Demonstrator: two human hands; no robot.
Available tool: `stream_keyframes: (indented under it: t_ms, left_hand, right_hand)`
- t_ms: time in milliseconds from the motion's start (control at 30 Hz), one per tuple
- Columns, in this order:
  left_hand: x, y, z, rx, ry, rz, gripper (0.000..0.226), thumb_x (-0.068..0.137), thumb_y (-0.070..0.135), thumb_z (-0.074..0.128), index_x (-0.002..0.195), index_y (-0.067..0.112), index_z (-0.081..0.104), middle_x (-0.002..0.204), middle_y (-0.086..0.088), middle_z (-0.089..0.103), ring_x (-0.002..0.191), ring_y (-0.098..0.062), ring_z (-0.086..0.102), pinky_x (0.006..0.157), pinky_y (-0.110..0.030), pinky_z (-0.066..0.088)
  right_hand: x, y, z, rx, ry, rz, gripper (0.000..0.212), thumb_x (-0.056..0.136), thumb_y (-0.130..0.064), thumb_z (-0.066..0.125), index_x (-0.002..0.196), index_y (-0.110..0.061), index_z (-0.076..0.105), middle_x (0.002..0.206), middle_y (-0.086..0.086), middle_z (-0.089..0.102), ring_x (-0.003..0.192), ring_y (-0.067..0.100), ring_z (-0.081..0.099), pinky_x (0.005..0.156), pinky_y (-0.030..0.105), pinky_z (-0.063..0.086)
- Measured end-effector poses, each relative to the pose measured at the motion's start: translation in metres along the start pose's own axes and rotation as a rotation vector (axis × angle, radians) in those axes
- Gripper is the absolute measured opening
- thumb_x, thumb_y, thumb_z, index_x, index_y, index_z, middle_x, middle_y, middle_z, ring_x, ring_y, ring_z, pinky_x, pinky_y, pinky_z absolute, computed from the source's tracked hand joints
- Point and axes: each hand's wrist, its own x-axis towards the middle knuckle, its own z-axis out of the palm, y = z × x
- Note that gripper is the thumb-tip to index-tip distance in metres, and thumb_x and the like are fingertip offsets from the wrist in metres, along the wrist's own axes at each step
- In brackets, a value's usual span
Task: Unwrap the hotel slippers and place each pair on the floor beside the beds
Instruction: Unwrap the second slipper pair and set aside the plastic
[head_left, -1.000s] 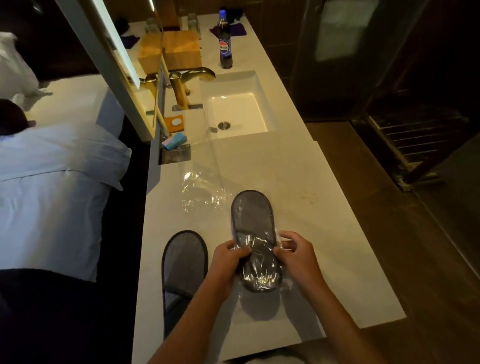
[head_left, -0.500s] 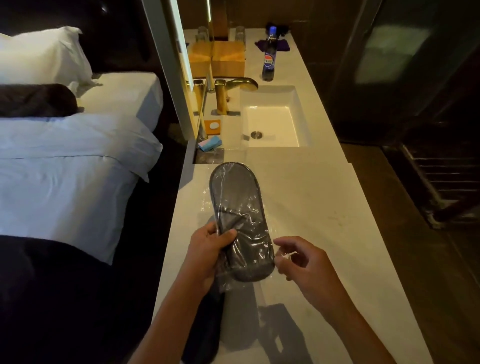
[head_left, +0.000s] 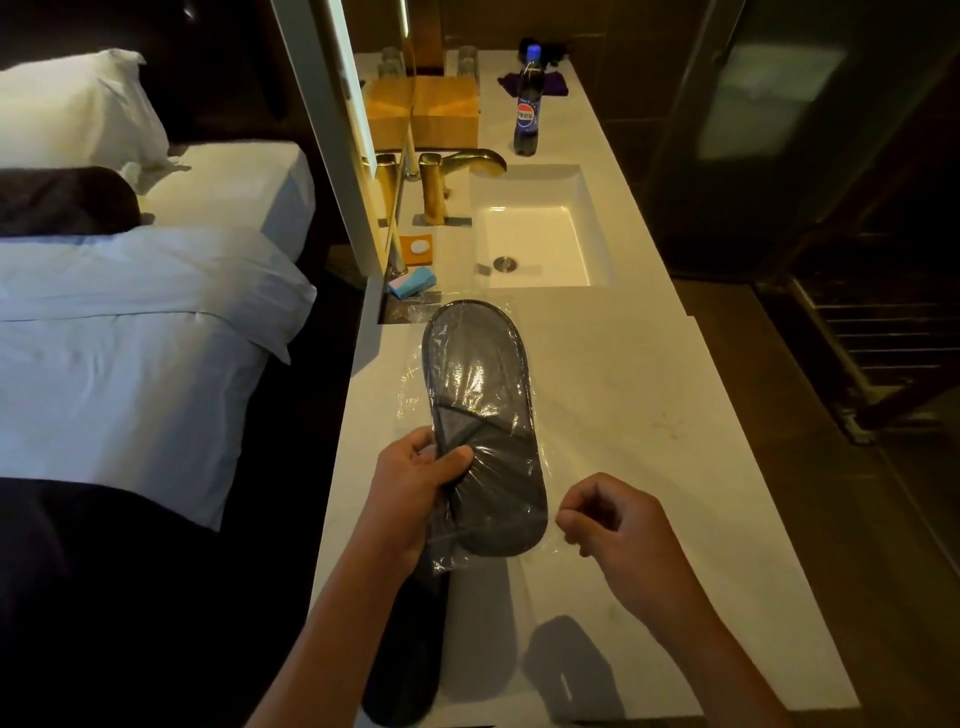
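Grey slipper (head_left: 480, 415) in clear plastic wrap (head_left: 447, 558) held at centre frame above the white worktop (head_left: 649, 415), toe end toward the sink (head_left: 535, 239), heel end toward the lower edge. Left hand (head_left: 415, 493) curled round the slipper's left edge near the strap, thumb pressed across the top of the film, fingers hidden beneath. Right hand (head_left: 608, 525) just right of the heel, fingers curled, fingertips pinching what appears to be the loose edge of the wrap; contact with the film not clearly resolved. Second dark slipper (head_left: 410, 660) lying unwrapped at lower centre, on the left edge of the worktop, partly covered by the left forearm.

Upper centre: gold faucet (head_left: 457, 171) left of the sink, cola bottle (head_left: 525, 104) upright behind the basin, wooden box (head_left: 447, 111) beside it. Small blue packet (head_left: 413, 283) and orange soap dish (head_left: 415, 248) at the mirror's foot. Left of frame: bed (head_left: 130, 364) with white linen, white pillow (head_left: 72, 109) at upper left
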Motion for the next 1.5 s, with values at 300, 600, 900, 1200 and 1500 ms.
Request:
stream_keyframes:
  t_ms: [300,600,900,1200,1500]
  left_hand:
    - [0.005,0.005,0.005,-0.136,0.175,-0.007,0.020,0.088,0.002,0.065,0.107,0.000,0.064,0.095,-0.017,0.076,0.083,-0.028,0.076,0.067,-0.035,0.062]
    - [-0.001,0.002,0.018,-0.085,0.134,0.033,0.022,0.089,0.005,0.065,0.111,0.004,0.063,0.089,-0.009,0.079,0.082,-0.025,0.077,0.067,-0.032,0.061]
    - [0.000,0.004,0.024,-0.061,0.142,0.063,0.019,0.089,0.003,0.065,0.108,0.002,0.066,0.089,-0.012,0.079,0.081,-0.024,0.077,0.069,-0.034,0.062]
    - [0.013,0.002,0.012,-0.156,0.215,0.038,0.021,0.089,0.005,0.065,0.109,0.001,0.064,0.098,-0.016,0.077,0.088,-0.028,0.076,0.076,-0.038,0.060]
    - [0.002,0.000,0.034,-0.133,0.057,0.049,0.024,0.091,0.009,0.064,0.114,0.002,0.062,0.096,-0.013,0.078,0.087,-0.025,0.076,0.067,-0.031,0.062]
  right_hand:
    - [-0.018,0.007,-0.005,-0.076,0.030,-0.212,0.026,0.084,0.001,0.067,0.074,-0.021,0.062,0.100,-0.016,0.064,0.100,0.007,0.061,0.076,0.015,0.051]
    - [-0.011,-0.006,0.009,-0.554,0.136,-0.578,0.039,0.080,-0.035,0.068,0.117,-0.024,0.062,0.119,-0.006,0.060,0.113,0.009,0.051,0.093,0.023,0.042]
    - [-0.004,-0.013,0.023,-0.638,-0.032,-0.641,0.023,0.089,-0.025,0.049,0.094,-0.020,0.071,0.091,-0.003,0.065,0.081,0.013,0.058,0.061,0.019,0.048]
    - [-0.025,-0.007,0.023,-0.198,0.023,-0.236,0.017,0.096,-0.020,0.055,0.098,-0.019,0.072,0.083,-0.006,0.072,0.072,0.008,0.065,0.064,0.021,0.055]
    - [-0.016,-0.023,0.032,0.623,0.027,0.348,0.019,0.094,-0.016,0.060,0.113,-0.016,0.063,0.089,0.015,0.077,0.062,0.026,0.068,0.052,0.031,0.052]
